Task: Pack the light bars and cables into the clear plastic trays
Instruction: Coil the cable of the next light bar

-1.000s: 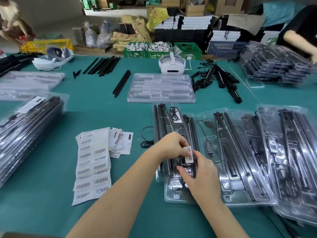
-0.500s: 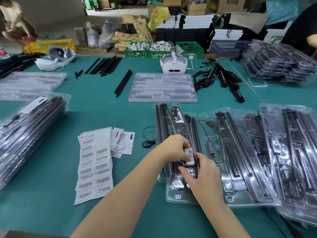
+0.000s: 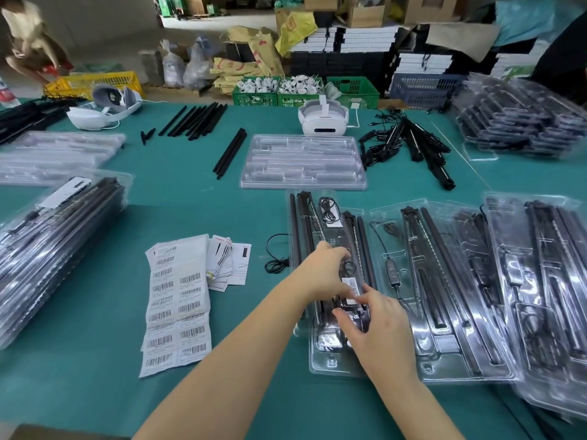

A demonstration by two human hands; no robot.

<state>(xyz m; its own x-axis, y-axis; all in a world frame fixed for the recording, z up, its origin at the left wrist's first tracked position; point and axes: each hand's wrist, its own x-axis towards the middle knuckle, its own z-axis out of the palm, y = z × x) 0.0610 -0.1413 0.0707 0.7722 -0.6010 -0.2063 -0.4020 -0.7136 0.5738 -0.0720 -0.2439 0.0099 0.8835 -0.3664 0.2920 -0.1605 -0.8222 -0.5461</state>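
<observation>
On the green table (image 3: pixel 95 360), the clear plastic tray (image 3: pixel 320 360) being filled lies with its long axis running from the near edge toward the far edge, and the black light bars (image 3: pixel 303 223) in it point the same way, their capped ends away from the person. Both hands meet over the middle of this tray. The left hand (image 3: pixel 324 274) reaches in from the left, fingers curled down onto the bars and a coiled cable (image 3: pixel 349 266). The right hand (image 3: pixel 378 325) comes from the near side, its thumb and fingertips pinching a small barcode label (image 3: pixel 353 285) lying on the bars. Just right of this tray sits a second filled tray (image 3: pixel 444 369). An empty tray (image 3: pixel 303 163) lies behind them toward the far edge, and barcode sheets (image 3: pixel 178 300) lie to the left.
</observation>
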